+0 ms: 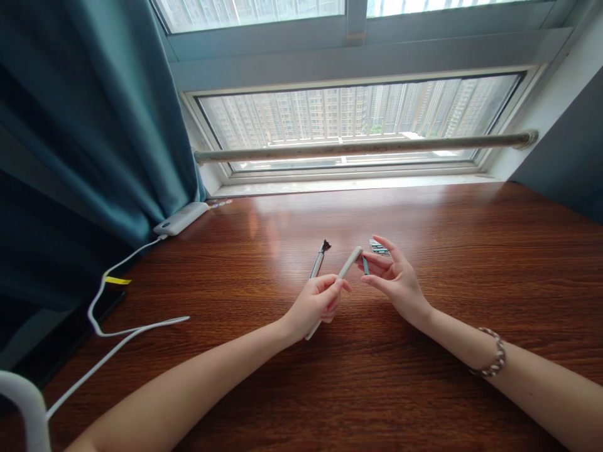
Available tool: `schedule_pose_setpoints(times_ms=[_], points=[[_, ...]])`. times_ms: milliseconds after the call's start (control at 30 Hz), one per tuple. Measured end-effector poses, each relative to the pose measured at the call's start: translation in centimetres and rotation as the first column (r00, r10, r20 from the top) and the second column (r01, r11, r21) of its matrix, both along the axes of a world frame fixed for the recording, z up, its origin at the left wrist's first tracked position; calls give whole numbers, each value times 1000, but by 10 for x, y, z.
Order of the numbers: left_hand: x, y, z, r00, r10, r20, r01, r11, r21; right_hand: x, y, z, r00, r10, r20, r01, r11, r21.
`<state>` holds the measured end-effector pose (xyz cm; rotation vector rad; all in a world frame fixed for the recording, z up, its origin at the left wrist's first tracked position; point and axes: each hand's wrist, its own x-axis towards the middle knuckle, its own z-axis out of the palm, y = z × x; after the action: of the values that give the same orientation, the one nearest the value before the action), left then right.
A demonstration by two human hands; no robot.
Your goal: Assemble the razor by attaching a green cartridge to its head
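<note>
My left hand [316,301] is closed round a slim, pale grey, pen-like stick [349,263], tilted with its far end up and to the right. Between the thumb and a finger of my right hand [393,276] is a small, narrow teal piece [366,265], right beside that far end. Whether the two touch I cannot tell. The right index finger is stretched upward. Behind the right fingers lies a small pack of teal and silvery strips [379,247], partly hidden. A silver pen-like stick with a dark ornament on top [317,262] lies beyond my left hand, its lower end covered.
The brown wooden table [245,282] reaches to the window, where a rail [367,148] crosses. At the left are a white device [181,218], its white cable [108,260], a yellow tag [117,280] and a blue curtain [108,113]. A white curved object [26,402] stands lower left.
</note>
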<state>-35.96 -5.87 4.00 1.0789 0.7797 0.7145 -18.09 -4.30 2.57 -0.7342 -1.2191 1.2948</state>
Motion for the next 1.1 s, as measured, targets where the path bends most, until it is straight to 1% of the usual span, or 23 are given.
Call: schedule_pose_setpoints(times_ms=[67, 167, 267, 333, 433, 567, 700, 767, 833, 900, 1000, 1100], points=[[0, 0, 0, 999, -17, 30, 17, 1000, 3, 0, 0, 0, 1000, 5, -25, -5, 1000, 2], [-1, 0, -2, 999, -47, -10, 47, 999, 0, 0, -1, 1, 998, 36, -52, -35, 999, 32], [0, 0, -3, 998, 1, -61, 1, 999, 33, -1, -3, 2, 996, 68, -50, -65, 996, 62], [0, 1, -3, 999, 30, -39, -29, 999, 39, -1, -4, 2, 997, 72, -23, -70, 995, 70], [0, 0, -1, 998, 55, 39, -55, 998, 1, -2, -9, 3, 992, 92, 88, -102, 988, 112], [1, -1, 1, 993, 79, 89, -74, 996, -56, -4, -17, 2, 947, 118, 298, -183, 962, 200], [2, -2, 4, 994, 78, 77, -71, 993, -94, -5, -20, 2, 911, 158, 380, -258, 939, 228], [2, -2, 5, 993, 96, 64, -90, 992, -90, -5, -20, 2, 898, 184, 400, -291, 930, 224], [2, -2, 5, 991, 123, 54, -118, 990, -77, -6, -20, 3, 896, 193, 401, -295, 932, 209], [2, -2, 5, 987, 156, 46, -154, 987, -46, -7, -20, 2, 916, 185, 357, -261, 949, 177], [3, -3, 5, 980, 200, 11, -201, 979, 30, -8, -20, -1, 956, 160, 245, -185, 979, 81], [2, -5, 7, 975, 212, -61, -205, 973, 108, -10, -20, -5, 961, 146, 234, -152, 988, 8]])
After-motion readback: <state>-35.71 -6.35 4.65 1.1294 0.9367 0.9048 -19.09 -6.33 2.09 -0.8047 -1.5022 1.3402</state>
